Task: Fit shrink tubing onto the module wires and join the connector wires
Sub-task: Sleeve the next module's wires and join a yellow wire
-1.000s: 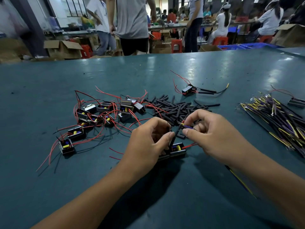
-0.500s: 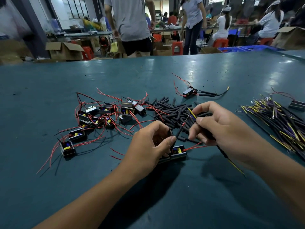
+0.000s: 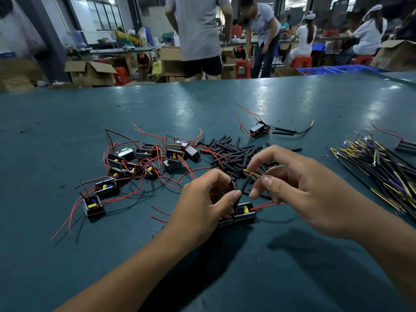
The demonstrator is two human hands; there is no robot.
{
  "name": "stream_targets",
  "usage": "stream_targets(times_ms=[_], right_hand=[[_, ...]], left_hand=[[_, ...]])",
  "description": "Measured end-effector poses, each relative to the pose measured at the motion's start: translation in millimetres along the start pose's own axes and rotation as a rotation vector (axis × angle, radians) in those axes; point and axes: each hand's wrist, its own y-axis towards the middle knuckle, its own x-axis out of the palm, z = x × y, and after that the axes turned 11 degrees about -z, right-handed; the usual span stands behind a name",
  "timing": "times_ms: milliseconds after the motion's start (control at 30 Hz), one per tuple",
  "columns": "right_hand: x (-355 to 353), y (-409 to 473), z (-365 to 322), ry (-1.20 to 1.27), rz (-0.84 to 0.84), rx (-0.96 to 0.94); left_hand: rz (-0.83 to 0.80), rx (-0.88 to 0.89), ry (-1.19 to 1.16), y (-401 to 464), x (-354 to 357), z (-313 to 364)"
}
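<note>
- The big green table (image 3: 292, 104) held all your things.
- A long bundle of connector wires (image 3: 382, 174), black with yellow and purple, lay at the right side of the table, well apart from your hands.
- A bunch of small black modules (image 3: 139, 163) with thin red wires sat on the left, spread out in a loose group.
- A pile of short black shrink tubes (image 3: 231, 154) lay in the middle, just behind your hands.
- Your right hand (image 3: 304, 190) was near the pile. Its thumb and first finger pinched a thin yellow wire (image 3: 253, 173), and the other fingers were curled.
- Your left hand (image 3: 202, 203) was just beside it. Its thumb and fingers were curled close on a black tube (image 3: 244, 185) that stood tilted between your two hands.
- One module (image 3: 244, 212) lay on the table right under your hands, with a red wire going off to the right.
- One more module (image 3: 258, 129), with black tubes on its wires, lay by itself farther back.
</note>
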Motion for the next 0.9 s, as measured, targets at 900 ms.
stream_targets(times_ms=[900], right_hand=[[16.0,4.2,4.9,-0.027,0.141,-0.074]], left_hand=[[0.0,-0.018,0.032,-1.9,0.1,6.8]])
